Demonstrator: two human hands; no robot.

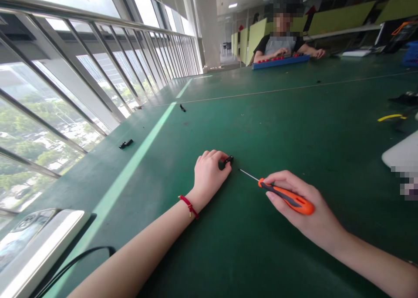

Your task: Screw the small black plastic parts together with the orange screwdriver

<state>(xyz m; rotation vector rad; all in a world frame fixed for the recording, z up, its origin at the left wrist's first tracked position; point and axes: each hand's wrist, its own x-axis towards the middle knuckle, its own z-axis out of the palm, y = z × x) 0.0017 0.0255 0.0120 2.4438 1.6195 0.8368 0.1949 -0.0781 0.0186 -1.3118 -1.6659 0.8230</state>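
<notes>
Green desk (pixel 277 115); left fingers (pixel 226 170) pinch small black part (pixel 230 159), right fingers (pixel 283 176) grip screwdriver (pixel 295 201); tip (pixel 240 170) could slip if pinch loosens

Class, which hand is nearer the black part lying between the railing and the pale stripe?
Left: the left hand, pinching another piece, is right of the black part; the right hand, holding an orange screwdriver, is farther right.

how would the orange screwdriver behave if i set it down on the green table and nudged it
The screwdriver would likely stay stiff, with its straight thin shaft and solid-looking handle. It may rock or roll a little, since the handle looks rounded. It would probably feel handle-heavy, the grip being far thicker than the shaft.
</notes>
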